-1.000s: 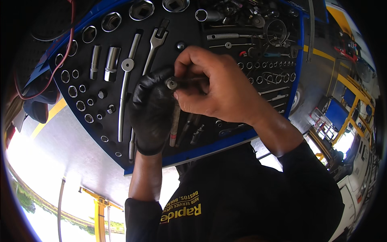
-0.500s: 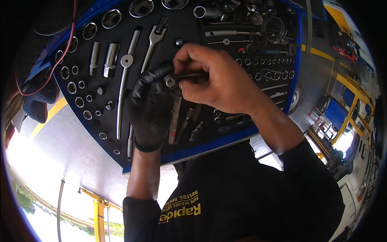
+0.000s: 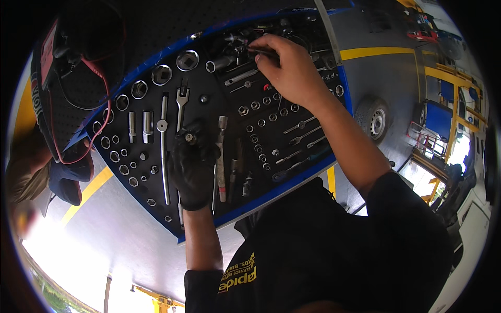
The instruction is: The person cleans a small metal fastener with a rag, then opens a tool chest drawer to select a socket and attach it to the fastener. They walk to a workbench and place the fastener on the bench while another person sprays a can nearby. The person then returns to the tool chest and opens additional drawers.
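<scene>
My left hand (image 3: 194, 169), in a black glove, is raised over the tool tray (image 3: 216, 99). Its fingers are closed round a small round metal socket (image 3: 190, 137). My bare right hand (image 3: 289, 68) reaches to the far part of the tray, beside a heap of loose metal fittings (image 3: 236, 44). Thumb and forefinger pinch together there on something dark and thin that I cannot make out. Near the left hand lie a long breaker bar (image 3: 163, 151), a fork-ended tool (image 3: 181, 101) and a worn extension bar (image 3: 221, 156).
Large sockets (image 3: 162, 74) line the tray's far left side, and rows of small sockets (image 3: 255, 105) fill its right. A red cable (image 3: 99, 75) hangs at the left. A wheel (image 3: 377, 122) stands on the floor to the right. Another person's shoe (image 3: 72, 180) shows at the left.
My right hand has moved away from the left hand, up and right to the loose fittings. The left hand has stayed closed on the socket. The view has shifted over the tray.
</scene>
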